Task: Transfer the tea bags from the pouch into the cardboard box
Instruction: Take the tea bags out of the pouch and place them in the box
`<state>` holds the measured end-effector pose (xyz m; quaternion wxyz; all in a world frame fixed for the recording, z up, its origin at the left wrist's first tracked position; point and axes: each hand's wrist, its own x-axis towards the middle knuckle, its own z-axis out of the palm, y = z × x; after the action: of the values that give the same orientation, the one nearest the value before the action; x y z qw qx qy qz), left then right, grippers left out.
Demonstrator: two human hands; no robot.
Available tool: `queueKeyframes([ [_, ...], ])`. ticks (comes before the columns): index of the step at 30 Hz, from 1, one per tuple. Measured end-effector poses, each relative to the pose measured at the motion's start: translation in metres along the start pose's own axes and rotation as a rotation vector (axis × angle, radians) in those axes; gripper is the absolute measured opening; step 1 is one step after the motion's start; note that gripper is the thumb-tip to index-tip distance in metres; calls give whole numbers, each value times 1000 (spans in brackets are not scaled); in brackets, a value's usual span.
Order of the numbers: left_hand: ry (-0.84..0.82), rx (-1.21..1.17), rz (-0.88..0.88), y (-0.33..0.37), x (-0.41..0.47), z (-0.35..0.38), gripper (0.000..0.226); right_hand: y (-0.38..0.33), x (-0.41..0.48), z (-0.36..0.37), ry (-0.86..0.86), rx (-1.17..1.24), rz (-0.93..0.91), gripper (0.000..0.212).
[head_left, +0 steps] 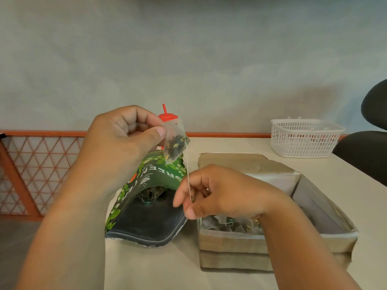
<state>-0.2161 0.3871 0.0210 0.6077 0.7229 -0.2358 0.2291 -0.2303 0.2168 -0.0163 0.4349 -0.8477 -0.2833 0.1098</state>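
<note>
The right hand (217, 193) pinches the white string (187, 174), the left hand (123, 139) the corner of a seemingly light, flimsy mesh tea bag (174, 143).

Glossy foil pouch (144, 197); matt cardboard box (234, 245); white plastic basket (303, 139).

Pouch (146, 208) left of cardboard box (272, 245) on table (360, 197); basket (305, 138) behind box, bottle (167, 117) behind pouch.

Left hand (123, 132) pinches a tea bag (174, 143) above the green pouch (146, 206); right hand (219, 193) holds its string (187, 172).
</note>
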Motion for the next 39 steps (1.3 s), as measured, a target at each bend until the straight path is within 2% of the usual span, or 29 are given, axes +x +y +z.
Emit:
queueKeyframes([
  [2, 4, 13, -1, -1, 0, 0, 26, 2, 0, -1, 13, -88, 49, 18],
  [5, 0, 30, -3, -1, 0, 0, 25, 0, -7, -8, 57, -68, 87, 27],
  [10, -17, 89, -15, -2, 0, 1, 20, -10, -18, -19, 406, 44, -28, 33],
  [13, -32, 114, -15, -2, -2, 5, 18, -18, -24, -23, 532, 88, -113, 32],
  [18, -116, 133, -25, -9, -2, 11, 12, -26, -28, -22, 601, 156, -211, 31],
  [23, -233, 190, 25, -9, -4, 17, 13, -25, -26, -19, 629, 94, -137, 29],
  [30, -242, 222, 64, -11, -4, 21, 13, -19, -27, -27, 638, 2, -148, 26],
  [33, -224, 243, 25, -15, -3, 17, 10, -17, -31, -32, 694, -71, -122, 25],
  [35, -233, 333, -38, -18, -3, 12, 16, -10, -35, -38, 744, -124, -75, 25],
  [39, -470, 711, -290, -30, -2, -3, 48, 16, -42, -54, 847, -274, 94, 25],
])
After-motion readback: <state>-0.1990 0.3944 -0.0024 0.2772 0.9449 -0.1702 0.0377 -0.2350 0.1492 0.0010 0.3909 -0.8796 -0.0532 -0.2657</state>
